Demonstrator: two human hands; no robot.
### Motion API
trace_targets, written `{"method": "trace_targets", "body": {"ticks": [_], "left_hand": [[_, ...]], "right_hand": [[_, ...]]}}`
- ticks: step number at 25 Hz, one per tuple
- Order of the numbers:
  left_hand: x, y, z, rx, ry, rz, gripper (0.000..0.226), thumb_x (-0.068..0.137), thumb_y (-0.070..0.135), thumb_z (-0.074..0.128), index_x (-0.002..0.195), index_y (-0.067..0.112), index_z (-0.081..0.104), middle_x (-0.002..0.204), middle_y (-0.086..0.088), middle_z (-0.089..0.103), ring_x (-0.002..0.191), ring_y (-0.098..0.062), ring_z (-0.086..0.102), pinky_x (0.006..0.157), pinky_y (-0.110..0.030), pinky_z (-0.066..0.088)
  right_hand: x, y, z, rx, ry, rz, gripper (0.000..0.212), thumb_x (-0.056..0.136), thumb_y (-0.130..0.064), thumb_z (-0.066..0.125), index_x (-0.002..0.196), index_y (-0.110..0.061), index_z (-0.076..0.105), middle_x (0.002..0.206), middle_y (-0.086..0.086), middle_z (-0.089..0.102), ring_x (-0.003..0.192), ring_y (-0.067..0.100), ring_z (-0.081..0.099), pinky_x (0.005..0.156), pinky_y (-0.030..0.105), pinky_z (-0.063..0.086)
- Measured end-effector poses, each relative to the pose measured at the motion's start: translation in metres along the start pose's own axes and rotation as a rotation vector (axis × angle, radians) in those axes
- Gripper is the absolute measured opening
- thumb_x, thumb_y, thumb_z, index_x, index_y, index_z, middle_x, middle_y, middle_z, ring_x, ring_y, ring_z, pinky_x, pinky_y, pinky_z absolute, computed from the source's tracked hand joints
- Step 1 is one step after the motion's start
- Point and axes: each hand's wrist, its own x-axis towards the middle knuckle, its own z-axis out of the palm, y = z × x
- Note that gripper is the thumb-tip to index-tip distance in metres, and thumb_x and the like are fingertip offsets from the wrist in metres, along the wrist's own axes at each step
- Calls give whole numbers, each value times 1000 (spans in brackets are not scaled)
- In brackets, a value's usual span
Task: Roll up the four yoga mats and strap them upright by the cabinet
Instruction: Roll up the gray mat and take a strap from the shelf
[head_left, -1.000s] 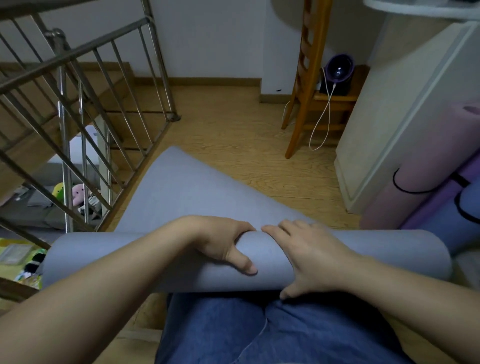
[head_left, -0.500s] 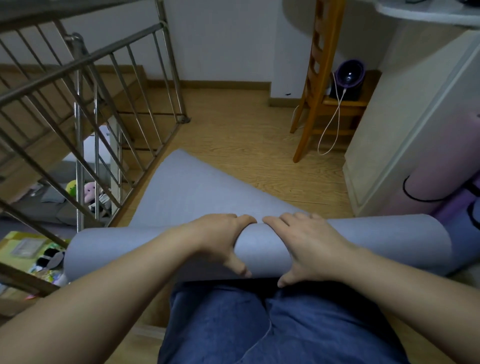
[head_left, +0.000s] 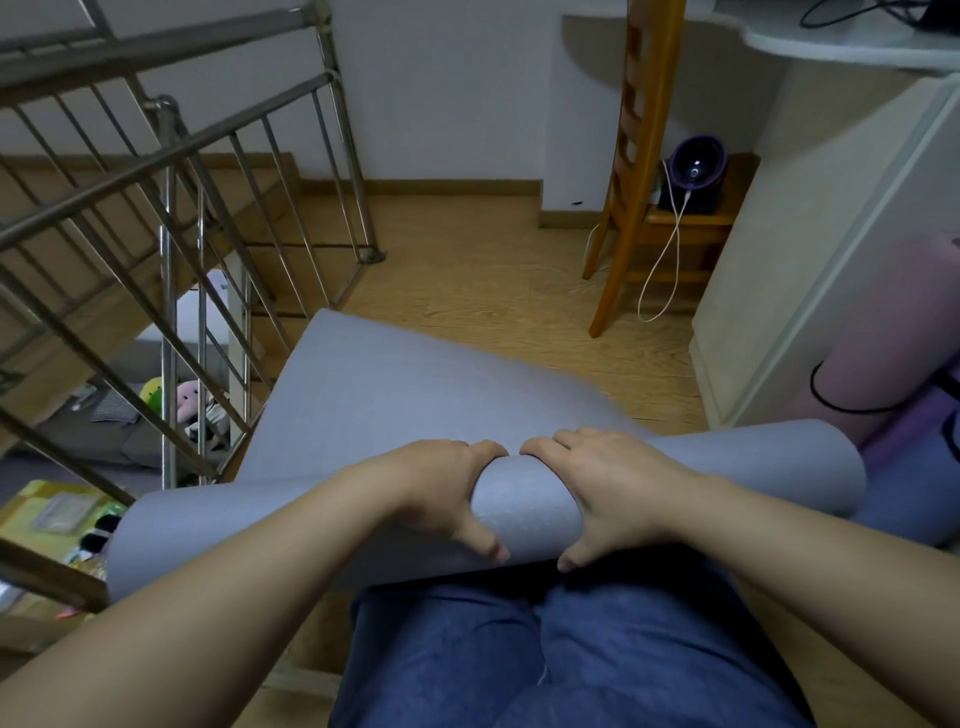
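A grey-blue yoga mat lies partly rolled across my lap, its flat tail stretching away over the wooden floor. My left hand and my right hand both clasp the middle of the roll, fingers over the top, thumbs on the near side. At the right a rolled pink mat with a black strap leans upright against the white cabinet. Beside it stand a purple roll and a blue roll, both partly cut off by the frame edge.
A metal stair railing runs along the left, with the stairwell and toys below. A wooden chair stands ahead on the right, with a dark round device and a white cable on it. Wooden floor lies between.
The roll has advanced forward along the mat and grown thicker; the flat tail is shorter. Both hands have moved forward with it, staying on its middle.
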Motion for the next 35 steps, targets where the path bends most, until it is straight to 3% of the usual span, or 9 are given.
{"method": "trace_targets", "body": {"ticks": [6, 12, 14, 16, 20, 22, 25, 32, 35], "left_hand": [[22, 7, -14, -89, -171, -42, 88, 64, 57, 78, 138, 38, 34, 124, 12, 55, 111, -16, 54, 100, -35, 43], [5, 11, 26, 267, 241, 68, 99, 64, 62, 72, 144, 31, 23, 132, 0, 45, 117, -26, 49, 96, -40, 42], [9, 2, 17, 141, 183, 63, 95, 63, 58, 76, 141, 33, 28, 130, 0, 49, 115, -23, 51, 95, -36, 43], [19, -6, 7, 25, 62, 38, 94, 63, 54, 80, 141, 33, 31, 132, 2, 50, 118, -21, 50, 98, -33, 42], [35, -13, -6, -102, -107, -31, 99, 65, 53, 80, 145, 32, 27, 138, 5, 47, 123, -19, 47, 103, -31, 38], [34, -6, 1, 28, 3, -21, 97, 66, 55, 77, 144, 31, 26, 136, 1, 46, 123, -24, 48, 101, -37, 40], [24, 3, 26, 336, 267, -16, 105, 66, 60, 71, 148, 28, 14, 139, -1, 38, 125, -28, 43, 103, -43, 35], [9, 7, -19, 300, 447, 72, 95, 64, 61, 69, 142, 33, 22, 130, 0, 47, 115, -26, 51, 89, -39, 42], [-7, 18, -35, 290, 423, 90, 97, 61, 62, 70, 140, 36, 22, 128, 2, 49, 112, -25, 53, 86, -37, 46]], "right_hand": [[6, 17, -11, 147, -164, 47, 93, 51, -57, 83, 129, -33, 37, 118, -4, 57, 105, 20, 56, 88, 34, 48], [17, 20, -11, 182, -241, 67, 97, 51, -56, 84, 133, -35, 36, 119, -9, 57, 107, 18, 56, 91, 33, 46], [28, 23, -17, 276, -317, 101, 94, 49, -55, 85, 129, -38, 39, 116, -12, 56, 108, 16, 55, 94, 36, 46], [32, 19, -17, 262, -332, 122, 100, 47, -57, 85, 133, -38, 37, 128, -8, 54, 116, 19, 52, 99, 39, 43], [15, 7, -2, -102, -68, 97, 104, 53, -65, 78, 137, -28, 30, 129, 0, 51, 117, 25, 48, 97, 42, 39], [18, 15, -7, -54, -89, 78, 102, 53, -64, 79, 136, -28, 32, 126, 1, 54, 114, 24, 51, 91, 36, 43], [36, 30, -20, 131, -257, 127, 102, 53, -58, 84, 137, -29, 33, 127, -3, 55, 113, 21, 53, 88, 30, 44], [37, 40, -68, 230, -255, 43, 85, 55, -53, 85, 126, -33, 44, 118, -10, 56, 106, 14, 54, 94, 34, 47], [22, 38, -91, 288, -294, 36, 83, 56, -51, 85, 126, -34, 45, 117, -12, 55, 105, 11, 55, 94, 33, 48]]}}
